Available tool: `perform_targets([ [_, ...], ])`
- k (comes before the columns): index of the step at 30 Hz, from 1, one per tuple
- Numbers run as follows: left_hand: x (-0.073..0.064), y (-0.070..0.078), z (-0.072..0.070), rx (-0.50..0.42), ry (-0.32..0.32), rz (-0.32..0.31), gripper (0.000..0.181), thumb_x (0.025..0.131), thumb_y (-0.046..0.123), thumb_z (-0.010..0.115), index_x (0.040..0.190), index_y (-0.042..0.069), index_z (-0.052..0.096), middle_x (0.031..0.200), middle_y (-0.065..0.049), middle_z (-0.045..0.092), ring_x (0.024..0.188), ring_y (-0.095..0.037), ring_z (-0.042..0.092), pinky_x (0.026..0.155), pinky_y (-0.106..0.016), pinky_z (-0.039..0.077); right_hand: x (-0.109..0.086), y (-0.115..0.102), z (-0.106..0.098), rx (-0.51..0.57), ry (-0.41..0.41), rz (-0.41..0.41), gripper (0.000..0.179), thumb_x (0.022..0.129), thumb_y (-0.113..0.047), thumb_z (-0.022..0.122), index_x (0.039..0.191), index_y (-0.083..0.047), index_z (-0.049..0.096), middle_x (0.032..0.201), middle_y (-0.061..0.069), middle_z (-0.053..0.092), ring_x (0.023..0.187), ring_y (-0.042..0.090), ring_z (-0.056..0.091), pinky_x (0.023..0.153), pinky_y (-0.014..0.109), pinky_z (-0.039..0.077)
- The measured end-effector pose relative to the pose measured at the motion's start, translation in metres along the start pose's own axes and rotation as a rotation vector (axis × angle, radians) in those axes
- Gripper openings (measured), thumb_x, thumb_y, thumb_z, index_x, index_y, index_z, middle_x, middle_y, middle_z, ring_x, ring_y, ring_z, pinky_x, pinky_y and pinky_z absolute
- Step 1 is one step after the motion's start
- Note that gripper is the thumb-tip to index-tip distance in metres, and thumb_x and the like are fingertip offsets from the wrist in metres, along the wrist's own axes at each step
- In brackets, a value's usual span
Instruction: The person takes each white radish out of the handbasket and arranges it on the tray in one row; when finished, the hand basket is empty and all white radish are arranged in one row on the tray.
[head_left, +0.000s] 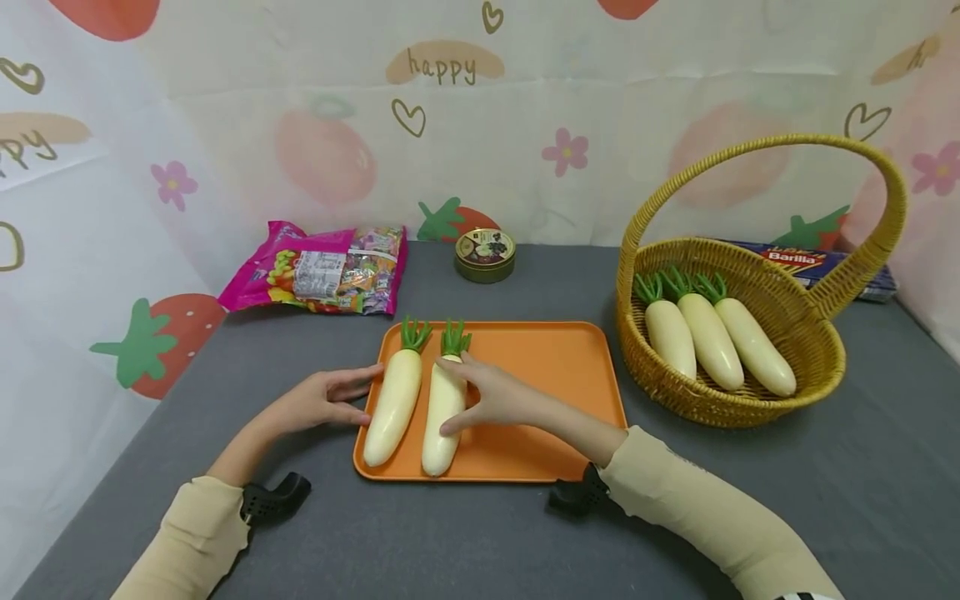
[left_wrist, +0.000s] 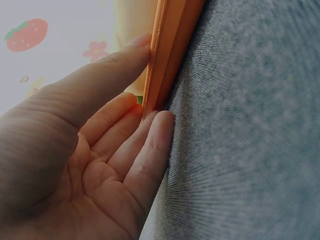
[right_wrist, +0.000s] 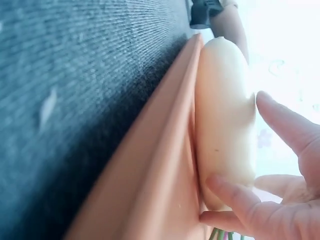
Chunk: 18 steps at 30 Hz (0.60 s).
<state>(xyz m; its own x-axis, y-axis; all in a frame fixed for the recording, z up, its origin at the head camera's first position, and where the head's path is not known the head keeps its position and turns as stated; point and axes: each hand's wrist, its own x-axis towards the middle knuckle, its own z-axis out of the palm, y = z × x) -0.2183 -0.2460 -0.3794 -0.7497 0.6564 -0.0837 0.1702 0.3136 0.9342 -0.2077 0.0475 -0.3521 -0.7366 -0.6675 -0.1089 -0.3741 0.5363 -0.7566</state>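
Observation:
Two white radishes with green tops, a left radish (head_left: pixel 395 407) and a right radish (head_left: pixel 442 417), lie side by side on an orange tray (head_left: pixel 540 392). My right hand (head_left: pixel 498 393) reaches over the right radish from the right, thumb and fingers spread. In the right wrist view, fingertips touch this radish (right_wrist: pixel 225 115) near its leafy end; the thumb is close to its other side. My left hand (head_left: pixel 326 398) is at the tray's left edge, fingers loosely extended. The left wrist view shows its thumb touching the tray rim (left_wrist: pixel 162 55).
A wicker basket (head_left: pixel 731 408) with a tall handle stands at the right, holding three more radishes (head_left: pixel 708 342). Behind it lies a blue Barilla box (head_left: pixel 798 257). A pink candy bag (head_left: pixel 322 271) and a round tin (head_left: pixel 484 257) sit at the back, before a printed cloth.

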Motion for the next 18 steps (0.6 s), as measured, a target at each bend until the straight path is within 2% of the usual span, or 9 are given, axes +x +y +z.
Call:
perform_targets([
  [3, 0.0, 0.001, 0.0, -0.005, -0.003, 0.004, 0.07, 0.081, 0.01, 0.066, 0.136, -0.008, 0.027, 0.141, -0.025, 0.02, 0.123, -0.037, 0.028, 0.093, -0.029, 0.036, -0.004, 0.002, -0.004, 0.088, -0.019, -0.017, 0.091, 0.073, -0.029, 0.075, 0.143, -0.011, 0.021, 0.146, 0.013, 0.012, 0.132, 0.025, 0.013, 0.103, 0.04, 0.022],
  [8, -0.001, 0.001, -0.001, 0.006, 0.004, 0.002, 0.069, 0.081, 0.009, 0.066, 0.136, -0.007, 0.028, 0.141, -0.024, 0.021, 0.123, -0.036, 0.028, 0.093, -0.029, 0.036, -0.011, 0.005, -0.006, 0.271, -0.044, -0.039, 0.094, 0.071, -0.014, 0.077, 0.144, -0.009, 0.017, 0.146, 0.004, 0.015, 0.129, 0.026, 0.022, 0.101, 0.036, 0.027],
  [15, -0.001, -0.001, -0.001, 0.016, 0.005, 0.011, 0.068, 0.081, 0.007, 0.065, 0.136, -0.008, 0.028, 0.14, -0.024, 0.022, 0.122, -0.036, 0.029, 0.093, -0.029, 0.036, -0.005, 0.001, 0.0, 0.269, -0.033, -0.019, 0.095, 0.07, -0.016, 0.078, 0.143, -0.006, 0.018, 0.146, 0.005, 0.017, 0.129, 0.022, 0.021, 0.102, 0.03, 0.025],
  [18, -0.001, -0.001, -0.001, 0.012, 0.0, 0.014, 0.068, 0.081, 0.008, 0.066, 0.136, -0.008, 0.028, 0.14, -0.024, 0.021, 0.123, -0.036, 0.029, 0.093, -0.028, 0.036, -0.005, 0.001, 0.001, 0.287, -0.025, -0.003, 0.097, 0.07, -0.014, 0.078, 0.143, -0.007, 0.016, 0.146, 0.004, 0.015, 0.129, 0.024, 0.021, 0.102, 0.031, 0.025],
])
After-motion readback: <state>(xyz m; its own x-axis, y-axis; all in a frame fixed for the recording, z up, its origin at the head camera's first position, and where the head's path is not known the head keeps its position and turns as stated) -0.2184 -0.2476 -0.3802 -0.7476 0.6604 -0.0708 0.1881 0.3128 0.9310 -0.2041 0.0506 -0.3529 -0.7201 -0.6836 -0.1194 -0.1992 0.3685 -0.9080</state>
